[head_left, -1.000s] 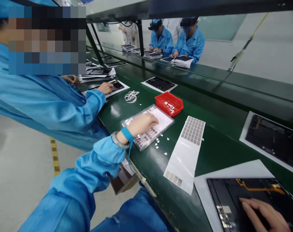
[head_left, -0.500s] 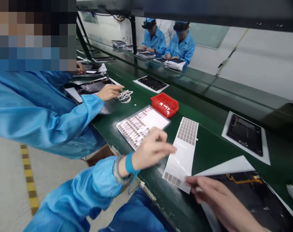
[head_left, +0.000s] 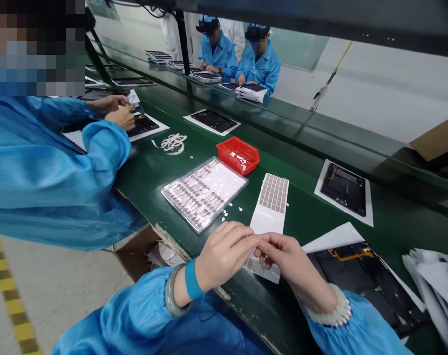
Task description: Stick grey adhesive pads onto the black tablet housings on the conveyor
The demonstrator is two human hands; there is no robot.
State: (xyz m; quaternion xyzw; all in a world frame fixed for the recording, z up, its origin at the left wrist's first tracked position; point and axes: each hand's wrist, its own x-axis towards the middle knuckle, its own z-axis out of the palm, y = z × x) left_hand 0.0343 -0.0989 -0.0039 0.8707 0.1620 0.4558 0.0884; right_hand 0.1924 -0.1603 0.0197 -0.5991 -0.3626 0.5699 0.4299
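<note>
My left hand (head_left: 224, 254) and my right hand (head_left: 285, 256) meet fingertip to fingertip over the lower part of a white sheet of grey square stickers (head_left: 274, 195). Both are closed in a pinch; whatever sits between the fingers is too small or hidden to make out. Left of them lies a clear tray (head_left: 224, 180) with rows of small parts with thin leads. A black device panel with an orange flex cable (head_left: 360, 276) rests on white paper beside my right wrist. Small white bits (head_left: 225, 214) are scattered between tray and sheet.
Behind the tray stands a red bin (head_left: 239, 154) holding white scraps. Curled white strips (head_left: 172, 143) lie farther left. More black panels (head_left: 214, 121) (head_left: 344, 190) sit on paper along the green bench. A co-worker's hands (head_left: 118, 113) are at the left; crumpled paper (head_left: 436, 286) is at the right.
My hands, apart before, have come together at the fingertips over the sticker sheet. The co-worker's hand has drawn back from the curled strips to a panel. The view has shifted slightly right.
</note>
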